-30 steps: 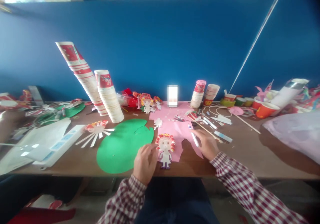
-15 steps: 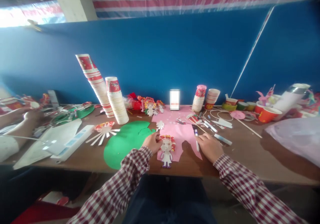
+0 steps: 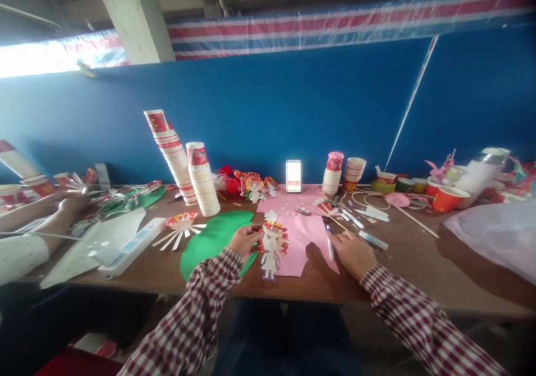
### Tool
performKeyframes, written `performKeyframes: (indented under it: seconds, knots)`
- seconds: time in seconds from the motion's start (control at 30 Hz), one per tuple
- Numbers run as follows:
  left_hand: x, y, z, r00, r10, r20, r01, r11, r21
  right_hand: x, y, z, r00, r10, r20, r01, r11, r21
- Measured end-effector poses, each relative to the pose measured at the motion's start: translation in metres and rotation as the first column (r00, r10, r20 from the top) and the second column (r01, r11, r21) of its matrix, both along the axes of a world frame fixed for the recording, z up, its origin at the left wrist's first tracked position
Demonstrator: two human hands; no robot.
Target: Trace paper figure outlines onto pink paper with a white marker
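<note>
My left hand pinches the edge of a paper lion cutout with a red and yellow mane, a drawn face and purple-edged feet. The cutout is tilted up off the table, in front of the pink paper. On the right edge of that paper lies a white marker pen with a dark end. My right hand has its bent fingers on this marker; the thumb is mostly hidden. Green paper lies beneath and left of my left hand.
Tall stacks of paper cups stand at the back left, shorter ones at the back right. Several markers lie right of the pink paper. A co-worker's arm reaches in at far left. A blue partition closes the back.
My left hand has lifted the lion cutout off the paper and moved it slightly left. My right hand stays at the marker. The head view has tilted up a little.
</note>
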State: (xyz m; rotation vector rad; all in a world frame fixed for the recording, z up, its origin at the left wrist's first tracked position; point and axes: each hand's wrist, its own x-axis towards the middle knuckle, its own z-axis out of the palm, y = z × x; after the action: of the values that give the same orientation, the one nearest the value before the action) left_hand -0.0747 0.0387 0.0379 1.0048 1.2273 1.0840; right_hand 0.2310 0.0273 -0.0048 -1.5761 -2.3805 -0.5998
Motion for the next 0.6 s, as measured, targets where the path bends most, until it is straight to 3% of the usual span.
performKeyframes:
  seconds: [0.07,0.17,0.23,0.27,0.33,0.4,0.53,0.6]
  knots:
    - [-0.002,-0.002,0.007,0.997,0.022,0.074,-0.021,1.0,-0.008,-0.001,-0.003,0.006,0.997,0.012,-0.081,-0.012,1.0,-0.003]
    - [-0.003,-0.004,0.015,0.984,0.047,0.169,-0.048,0.999,-0.001,-0.013,-0.011,0.017,0.928,0.032,-0.371,-0.041,0.999,-0.016]
    - [0.0,-0.006,0.018,0.973,0.053,0.224,-0.059,0.998,0.02,-0.029,-0.016,0.023,0.778,0.051,-0.626,-0.146,0.984,-0.101]
    - [0.002,-0.008,0.019,0.967,0.051,0.249,-0.061,0.998,0.034,-0.038,-0.019,0.025,0.665,0.026,-0.746,-0.235,0.956,-0.176]
    - [0.007,-0.011,0.021,0.956,0.035,0.292,-0.056,0.996,0.064,-0.06,-0.022,0.026,0.416,-0.069,-0.907,-0.462,0.843,-0.276]
    - [0.011,-0.014,0.022,0.946,0.016,0.324,-0.047,0.995,0.087,-0.082,-0.024,0.026,0.267,-0.166,-0.949,-0.605,0.738,-0.299]
    - [0.016,-0.018,0.021,0.931,-0.002,0.364,-0.04,0.993,0.109,-0.119,-0.03,0.032,0.084,-0.213,-0.973,-0.577,0.786,-0.222]
    - [0.016,-0.019,0.02,0.927,0.001,0.374,-0.044,0.993,0.106,-0.131,-0.033,0.036,0.037,-0.221,-0.975,-0.514,0.832,-0.208]
